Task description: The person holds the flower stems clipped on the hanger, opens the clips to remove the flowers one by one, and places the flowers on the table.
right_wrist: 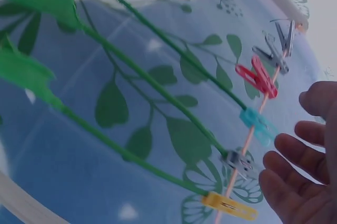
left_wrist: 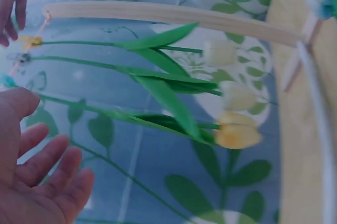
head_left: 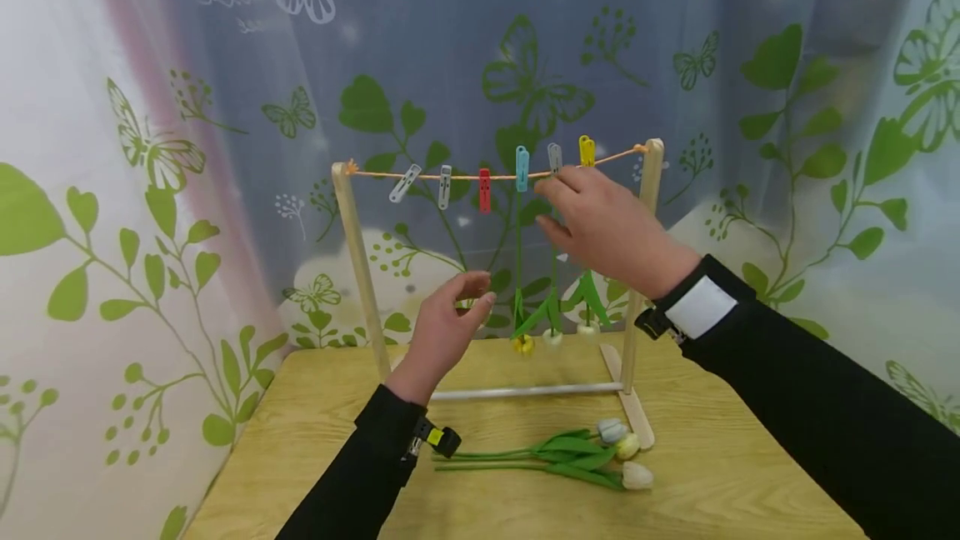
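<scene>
My right hand (head_left: 611, 227) is raised beside the orange cord (head_left: 622, 154), fingers loosely extended and holding nothing. In the right wrist view its fingertips are close to the grey clothespin (right_wrist: 239, 163), between the light blue clothespin (right_wrist: 257, 123) and the yellow clothespin (right_wrist: 229, 204). These three clip tulip stems to the cord, so the flowers hang head down. The yellow tulip (left_wrist: 238, 130) hangs from the blue clothespin, beside two white tulips (left_wrist: 238, 97). Lower and to the left, my left hand (head_left: 447, 327) hovers with relaxed, spread fingers, also holding nothing.
A red clothespin (head_left: 484, 190) and two grey ones sit farther left on the cord without flowers. Wooden posts (head_left: 362, 273) and a white rod (head_left: 525, 392) form the stand. Three tulips (head_left: 637, 475) lie on the wooden table (head_left: 712, 457). A patterned curtain (head_left: 420, 32) hangs behind.
</scene>
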A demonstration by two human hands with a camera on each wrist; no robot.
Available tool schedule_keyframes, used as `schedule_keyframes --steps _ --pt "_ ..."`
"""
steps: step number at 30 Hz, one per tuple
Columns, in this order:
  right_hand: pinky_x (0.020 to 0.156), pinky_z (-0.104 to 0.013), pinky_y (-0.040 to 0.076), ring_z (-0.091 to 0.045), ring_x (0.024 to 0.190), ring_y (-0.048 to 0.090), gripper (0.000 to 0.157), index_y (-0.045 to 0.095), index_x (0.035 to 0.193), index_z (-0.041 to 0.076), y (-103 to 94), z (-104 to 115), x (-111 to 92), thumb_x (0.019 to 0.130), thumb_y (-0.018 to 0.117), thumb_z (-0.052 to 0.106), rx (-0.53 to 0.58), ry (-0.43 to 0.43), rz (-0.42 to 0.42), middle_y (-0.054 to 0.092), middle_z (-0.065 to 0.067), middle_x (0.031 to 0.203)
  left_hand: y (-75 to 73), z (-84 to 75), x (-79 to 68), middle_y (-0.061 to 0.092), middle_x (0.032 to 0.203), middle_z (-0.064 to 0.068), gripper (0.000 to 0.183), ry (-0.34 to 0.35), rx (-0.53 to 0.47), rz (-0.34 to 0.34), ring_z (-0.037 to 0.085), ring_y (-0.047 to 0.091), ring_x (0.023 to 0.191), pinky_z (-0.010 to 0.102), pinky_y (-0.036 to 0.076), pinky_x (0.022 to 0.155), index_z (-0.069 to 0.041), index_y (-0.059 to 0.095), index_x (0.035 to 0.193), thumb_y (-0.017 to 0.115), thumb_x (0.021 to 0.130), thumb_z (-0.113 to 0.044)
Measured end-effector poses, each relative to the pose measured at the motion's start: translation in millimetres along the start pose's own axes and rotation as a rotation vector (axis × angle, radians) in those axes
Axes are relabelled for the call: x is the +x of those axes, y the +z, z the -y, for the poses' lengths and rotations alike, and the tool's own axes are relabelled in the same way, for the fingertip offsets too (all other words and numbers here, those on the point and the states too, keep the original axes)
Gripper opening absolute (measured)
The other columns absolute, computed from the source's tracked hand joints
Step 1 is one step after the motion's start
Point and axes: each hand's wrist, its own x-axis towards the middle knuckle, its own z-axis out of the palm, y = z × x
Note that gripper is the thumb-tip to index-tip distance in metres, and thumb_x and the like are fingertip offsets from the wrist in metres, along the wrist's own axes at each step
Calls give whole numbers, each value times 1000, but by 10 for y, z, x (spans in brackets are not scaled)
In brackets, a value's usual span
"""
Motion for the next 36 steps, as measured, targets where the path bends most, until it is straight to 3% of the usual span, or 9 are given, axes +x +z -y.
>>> schedule_keyframes --steps 6,11,16,21,27,36 --pt "86 -46 59 -36 99 63 40 62 128 -4 -135 -117 256 98 74 19 -63 -29 38 64 -20 115 -23 -240 254 56 146 -10 53 1 -31 -4 11 53 136 33 47 114 -36 48 149 54 102 -58" --pt "90 -48 57 -39 103 60 41 61 131 -5 -162 -173 374 99 72 19 -90 -14 88 64 -21 119 -19 -341 386 56 148 -8 54 -14 -61 -6 14 53 138 34 49 111 -39 49 149 55 100 -62" --pt "87 -48 56 -38 100 58 40 61 133 -4 -161 -222 473 101 69 20 -86 9 132 63 -21 120 11 -370 482 55 149 -9 50 -28 -102 -14 16 53 138 36 50 110 -42 49 148 57 101 -57" --pt "85 -48 54 -37 97 56 38 61 131 -3 -180 -265 552 102 68 20 -83 15 155 62 -20 116 34 -368 575 54 149 -9 51 -41 -138 -13 16 52 138 37 48 113 -37 47 151 57 103 -53" --pt "87 -50 55 -39 102 58 40 60 132 -4 -194 -324 621 103 66 22 -93 38 192 61 -22 120 59 -374 661 55 149 -8 48 -54 -167 -21 18 53 138 39 49 112 -37 48 150 58 104 -50" --pt "88 -49 56 -39 109 57 48 54 143 -2 -212 -362 706 106 63 27 -28 114 328 59 -21 127 98 -428 746 56 149 -4 54 -60 -228 -20 19 52 140 36 46 115 -29 46 155 56 106 -49"
